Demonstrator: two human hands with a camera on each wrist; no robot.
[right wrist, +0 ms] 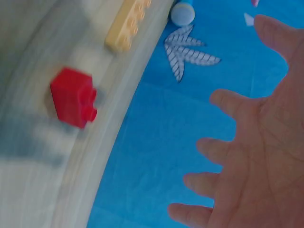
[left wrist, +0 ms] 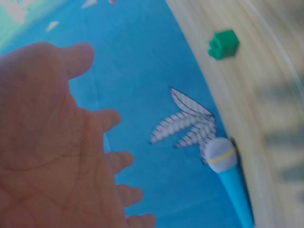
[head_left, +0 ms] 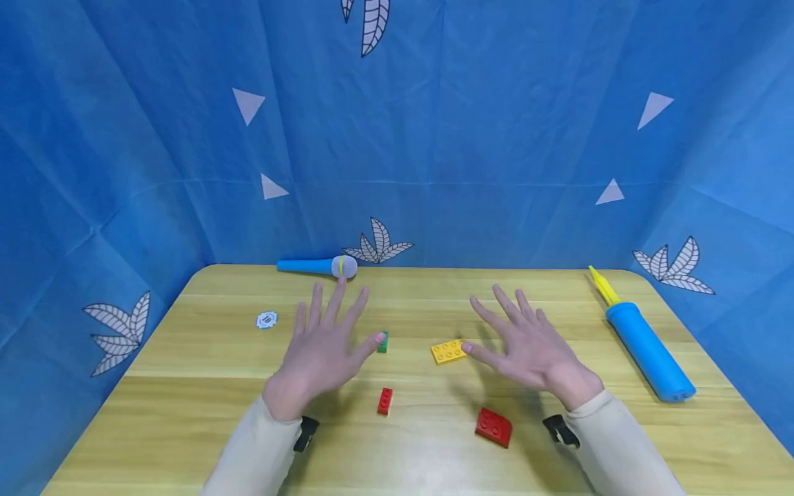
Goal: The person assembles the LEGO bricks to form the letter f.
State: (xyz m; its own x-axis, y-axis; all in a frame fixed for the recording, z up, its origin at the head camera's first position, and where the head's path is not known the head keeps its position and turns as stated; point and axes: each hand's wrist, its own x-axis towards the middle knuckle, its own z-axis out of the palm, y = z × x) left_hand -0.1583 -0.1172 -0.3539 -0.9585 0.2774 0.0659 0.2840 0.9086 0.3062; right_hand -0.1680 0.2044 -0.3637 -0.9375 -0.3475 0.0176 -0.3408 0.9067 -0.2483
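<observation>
Both hands hover over the wooden table with fingers spread and nothing in them. The left hand [head_left: 322, 351] has its thumb tip by a small green toy brick [head_left: 383, 342], which it partly covers in the head view. A narrow red brick [head_left: 385, 401] lies to the right of the left wrist. My right hand [head_left: 530, 341] overlaps one corner of a yellow studded brick [head_left: 448, 352] with its thumb in the head view. Nearer the front, a larger red brick [head_left: 493, 428] with a slanted side sits left of the right wrist. The left palm [left wrist: 52, 142] shows bare in its wrist view.
A blue toy microphone [head_left: 310, 266] lies along the table's back edge. To its front left is a white and blue round chip [head_left: 267, 319]. A blue hand pump [head_left: 650, 351] with a yellow nozzle lies at the right. Blue cloth [head_left: 434, 124] hangs behind the table [head_left: 186, 413].
</observation>
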